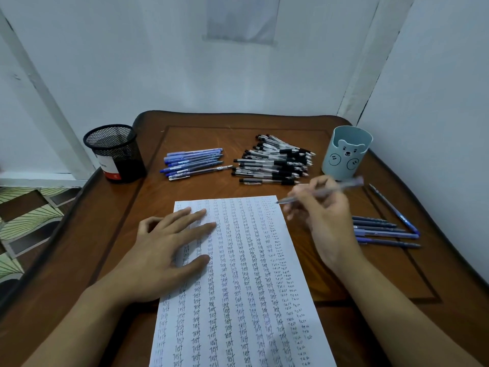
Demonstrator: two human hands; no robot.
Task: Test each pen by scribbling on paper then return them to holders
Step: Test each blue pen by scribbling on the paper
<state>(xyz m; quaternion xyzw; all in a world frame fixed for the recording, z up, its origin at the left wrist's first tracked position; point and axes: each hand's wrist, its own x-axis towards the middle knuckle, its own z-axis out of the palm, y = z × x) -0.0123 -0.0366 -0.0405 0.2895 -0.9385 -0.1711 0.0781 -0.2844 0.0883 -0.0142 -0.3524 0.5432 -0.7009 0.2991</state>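
Here, blue pen (341,185) in right hand (325,218).

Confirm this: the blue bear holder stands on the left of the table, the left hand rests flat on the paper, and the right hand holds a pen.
Wrong on one count: the head view shows the blue bear holder on the right of the table. The rest holds: the left hand rests flat on the paper, and the right hand holds a pen.
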